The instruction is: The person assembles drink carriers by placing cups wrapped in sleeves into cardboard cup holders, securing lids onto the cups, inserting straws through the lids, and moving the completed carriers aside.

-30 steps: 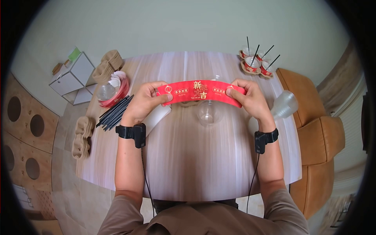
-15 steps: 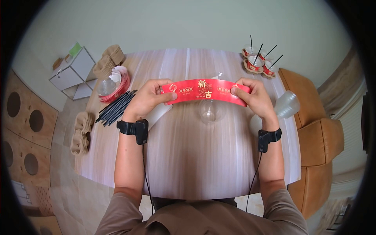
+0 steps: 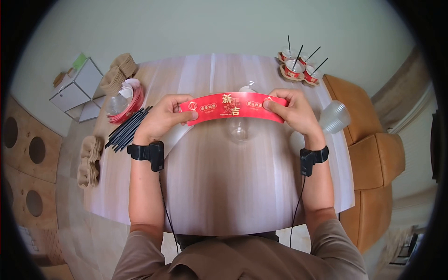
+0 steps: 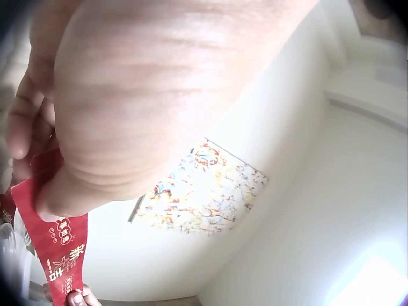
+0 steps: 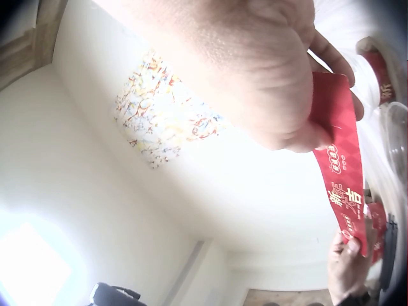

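A curved red paper cup sleeve with gold characters and lanterns is stretched flat between the two hands, its printed face towards the head camera. My left hand pinches its left end, thumb on the printed side and fingers behind. At the other end my right hand grips it the same way. In the right wrist view the sleeve runs from the near hand down to the other hand's fingertips. Beyond the sleeve's lower edge, a clear plastic cup on the table shows, partly hidden by it.
Black straws lie at the left beside a pile of red sleeves. Pulp cup carriers are stacked along the left edge. Nested clear cups lie at the right. Several sleeved cups with straws stand in a carrier at the far right.
The head view has shifted slightly, so the whole scene sits further left. Both hands keep the same hold on the sleeve, which stays stretched out at about the same place.
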Tool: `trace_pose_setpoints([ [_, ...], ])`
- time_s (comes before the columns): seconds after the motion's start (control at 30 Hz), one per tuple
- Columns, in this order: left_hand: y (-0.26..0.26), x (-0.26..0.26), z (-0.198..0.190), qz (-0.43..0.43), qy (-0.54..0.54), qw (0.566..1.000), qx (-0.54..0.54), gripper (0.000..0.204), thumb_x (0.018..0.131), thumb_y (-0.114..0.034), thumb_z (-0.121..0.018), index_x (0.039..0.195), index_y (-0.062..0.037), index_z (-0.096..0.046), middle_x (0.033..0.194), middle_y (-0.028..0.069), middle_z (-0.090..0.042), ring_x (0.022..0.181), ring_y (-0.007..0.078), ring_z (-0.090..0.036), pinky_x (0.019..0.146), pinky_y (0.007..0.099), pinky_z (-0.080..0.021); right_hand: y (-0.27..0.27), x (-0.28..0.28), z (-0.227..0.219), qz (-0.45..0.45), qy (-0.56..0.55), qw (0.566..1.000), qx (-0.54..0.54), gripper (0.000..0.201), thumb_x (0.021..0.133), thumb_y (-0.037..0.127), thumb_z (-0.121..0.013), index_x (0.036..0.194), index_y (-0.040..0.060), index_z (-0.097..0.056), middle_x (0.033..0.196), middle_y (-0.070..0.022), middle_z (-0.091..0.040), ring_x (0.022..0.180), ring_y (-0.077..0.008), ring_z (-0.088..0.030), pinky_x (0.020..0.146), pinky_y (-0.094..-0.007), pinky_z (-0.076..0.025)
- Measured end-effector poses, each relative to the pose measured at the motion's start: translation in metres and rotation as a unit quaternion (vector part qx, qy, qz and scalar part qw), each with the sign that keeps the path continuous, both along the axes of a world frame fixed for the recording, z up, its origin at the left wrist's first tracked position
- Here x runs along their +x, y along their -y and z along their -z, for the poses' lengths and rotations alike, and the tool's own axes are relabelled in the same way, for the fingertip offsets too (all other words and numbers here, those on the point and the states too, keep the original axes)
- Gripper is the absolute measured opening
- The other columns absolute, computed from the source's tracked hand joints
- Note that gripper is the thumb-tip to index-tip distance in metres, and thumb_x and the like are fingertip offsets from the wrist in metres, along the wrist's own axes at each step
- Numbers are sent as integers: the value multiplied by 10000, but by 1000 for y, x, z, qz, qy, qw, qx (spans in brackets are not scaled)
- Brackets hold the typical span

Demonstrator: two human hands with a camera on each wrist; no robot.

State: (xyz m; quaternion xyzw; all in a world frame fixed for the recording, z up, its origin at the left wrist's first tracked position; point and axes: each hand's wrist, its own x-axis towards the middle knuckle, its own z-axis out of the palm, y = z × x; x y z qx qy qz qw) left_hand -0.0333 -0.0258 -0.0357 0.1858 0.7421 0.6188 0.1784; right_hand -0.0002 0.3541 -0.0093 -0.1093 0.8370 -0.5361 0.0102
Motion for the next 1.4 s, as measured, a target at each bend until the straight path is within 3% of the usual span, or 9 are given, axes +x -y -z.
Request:
trace_pose_setpoints([
  [0.37, -2, 7, -7, 22, 32, 999, 5, 201, 1002, -96, -822, 1156, 30, -793, 1023, 0, -768, 912, 69, -657, 871, 279, -532, -4, 1, -1, -32, 7, 999, -9, 213, 1057, 170, -746, 934, 2, -793, 751, 57, -635, 681, -42, -528, 605, -274, -411],
  [0.47, 0, 7, -6, 48, 16, 999, -18, 317, 1029, -136, -821, 1295, 33, -786, 1101, -24, -775, 963, 58, -673, 917, 266, -561, -7, -1, 2, -54, -4, 999, -8, 181, 1065, 137, -733, 947, 14, -793, 745, 66, -635, 638, -15, -508, 561, -248, -360],
  [0.53, -3, 11, -9, 26, 30, 999, -14, 234, 991, -90, -828, 1192, 26, -803, 1047, -3, -777, 931, 78, -671, 883, 285, -546, -7, 1, -2, -66, 28, 997, -18, 165, 1031, 105, -728, 973, -25, -813, 796, 34, -690, 712, -45, -578, 636, -272, -469],
  [0.77, 3, 6, -5, 59, 33, 997, -35, 276, 1016, -102, -825, 1259, 23, -791, 1039, -35, -775, 930, 51, -679, 912, 265, -563, -14, -1, 3, -93, 44, 995, -20, 169, 1016, 70, -721, 1010, -58, -832, 828, 4, -746, 746, -48, -636, 675, -263, -516],
  [0.93, 5, 5, -3, 79, 34, 995, -42, 194, 1025, -94, -810, 1182, 18, -784, 987, -30, -762, 902, 54, -674, 876, 264, -556, -21, -3, 7, -116, 51, 992, -6, 170, 1046, 82, -753, 1045, -56, -852, 867, 13, -775, 782, -44, -661, 716, -254, -536],
  [1.23, 4, 3, -2, 83, 40, 995, -49, 201, 979, -37, -831, 1169, 25, -807, 1003, -6, -784, 909, 79, -690, 880, 282, -557, -21, -2, 9, -111, 35, 993, 18, 255, 1047, 158, -780, 922, -58, -832, 728, 63, -656, 685, -35, -504, 611, -288, -413],
  [1.4, 2, 4, -3, 95, 32, 994, -51, 166, 1006, -45, -805, 1156, 24, -789, 980, -21, -773, 897, 56, -674, 865, 267, -550, -24, -4, 8, -108, 51, 992, 32, 253, 1044, 166, -792, 932, -56, -838, 735, 60, -668, 685, -38, -514, 612, -287, -418],
])
